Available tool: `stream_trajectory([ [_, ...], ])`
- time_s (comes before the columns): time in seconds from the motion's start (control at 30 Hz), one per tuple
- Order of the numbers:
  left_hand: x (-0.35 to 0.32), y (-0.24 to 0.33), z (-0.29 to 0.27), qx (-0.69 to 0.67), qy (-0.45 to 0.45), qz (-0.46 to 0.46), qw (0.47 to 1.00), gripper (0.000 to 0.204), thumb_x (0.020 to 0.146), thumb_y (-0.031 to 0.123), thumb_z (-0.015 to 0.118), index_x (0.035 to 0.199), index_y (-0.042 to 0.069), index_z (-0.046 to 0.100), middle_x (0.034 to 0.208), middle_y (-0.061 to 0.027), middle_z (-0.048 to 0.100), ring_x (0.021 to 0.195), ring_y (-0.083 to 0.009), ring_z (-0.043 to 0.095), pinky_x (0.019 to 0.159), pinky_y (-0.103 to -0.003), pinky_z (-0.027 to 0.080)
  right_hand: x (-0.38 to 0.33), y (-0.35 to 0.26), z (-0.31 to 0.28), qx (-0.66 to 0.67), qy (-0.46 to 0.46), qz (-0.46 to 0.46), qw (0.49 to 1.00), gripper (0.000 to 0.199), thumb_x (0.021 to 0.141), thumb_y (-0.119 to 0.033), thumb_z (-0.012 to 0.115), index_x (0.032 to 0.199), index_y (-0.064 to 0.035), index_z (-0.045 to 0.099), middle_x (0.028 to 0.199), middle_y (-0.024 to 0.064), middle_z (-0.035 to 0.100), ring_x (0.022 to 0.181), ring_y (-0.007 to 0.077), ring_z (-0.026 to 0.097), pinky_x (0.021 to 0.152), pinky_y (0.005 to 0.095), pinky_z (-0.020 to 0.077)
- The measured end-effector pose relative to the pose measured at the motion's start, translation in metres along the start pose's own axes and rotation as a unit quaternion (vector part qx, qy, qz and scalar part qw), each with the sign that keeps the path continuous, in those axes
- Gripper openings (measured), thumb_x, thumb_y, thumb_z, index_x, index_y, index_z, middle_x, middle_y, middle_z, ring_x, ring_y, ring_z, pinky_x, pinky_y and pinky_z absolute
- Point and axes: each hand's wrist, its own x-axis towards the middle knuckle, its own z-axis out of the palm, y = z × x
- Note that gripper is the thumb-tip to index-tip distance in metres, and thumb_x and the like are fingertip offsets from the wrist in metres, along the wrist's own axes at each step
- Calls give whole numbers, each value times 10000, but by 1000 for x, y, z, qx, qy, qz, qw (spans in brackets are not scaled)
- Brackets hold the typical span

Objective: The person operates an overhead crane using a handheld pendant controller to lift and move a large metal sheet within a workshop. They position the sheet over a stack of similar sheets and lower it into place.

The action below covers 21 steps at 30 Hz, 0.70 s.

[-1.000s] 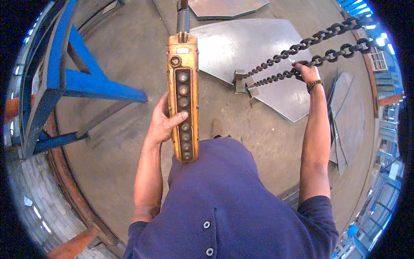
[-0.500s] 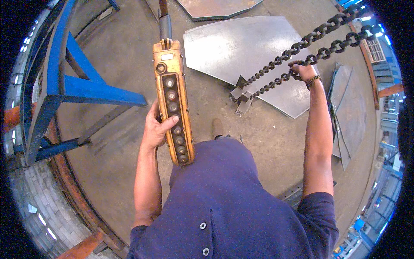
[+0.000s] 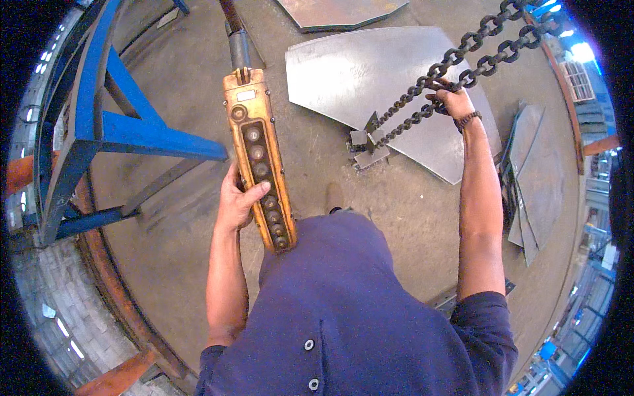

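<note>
My left hand (image 3: 236, 203) is wrapped round a long yellow crane pendant control (image 3: 259, 162) with a column of round buttons. Its thumb lies across the buttons near the middle; whether one is pressed in I cannot tell. At the upper right, my right hand (image 3: 453, 102), with a dark band at the wrist, is closed round the lower of two heavy chains (image 3: 489, 65). The chains slant down leftward to metal plate clamps (image 3: 370, 156), which hang beside the edge of a large grey steel plate (image 3: 376, 72). Whether the clamps touch anything I cannot tell.
On the left stands a blue steel frame (image 3: 152, 135). More cut plates (image 3: 528, 178) are stacked at the right, and another plate (image 3: 343, 13) lies at the far side. A dark perforated metal piece (image 3: 446, 300) sits on the floor by my right side.
My right hand has moved slightly left and away from me with the chain. The clamps have shifted a little left, and the pendant's top has tilted left.
</note>
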Motion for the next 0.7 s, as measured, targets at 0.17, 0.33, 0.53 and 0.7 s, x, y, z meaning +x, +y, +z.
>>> stream_trajectory([
  [0.17,-1,9,4,-24,-18,-4,1000,633,726,31,741,1295,6,464,1106,-73,619,994,-184,612,903,-356,498,-19,-11,-10,-47,-89,10,995,505,811,-34,505,1309,-104,553,1053,99,686,957,167,646,766,311,522],
  [0.33,-2,8,5,-16,-3,2,1000,635,730,33,740,1300,7,462,1106,-73,618,996,-182,610,900,-354,497,-33,-21,-6,-85,-123,-21,989,552,794,-51,497,1338,-135,537,1065,79,680,956,166,634,806,306,515],
  [0.53,-1,7,4,-20,-13,-6,1000,655,726,49,752,1310,8,457,1121,-68,610,1001,-179,604,901,-347,488,-42,-25,24,-66,-193,-67,977,498,797,-59,513,1287,-129,572,1102,95,671,1005,189,629,853,325,521],
  [0.7,-1,6,2,-9,4,-18,1000,657,723,63,764,1304,13,459,1121,-63,608,1004,-176,600,905,-347,486,-41,-11,30,-13,-140,-80,987,472,809,-40,554,1279,-60,519,1103,92,658,1004,192,637,863,331,512],
])
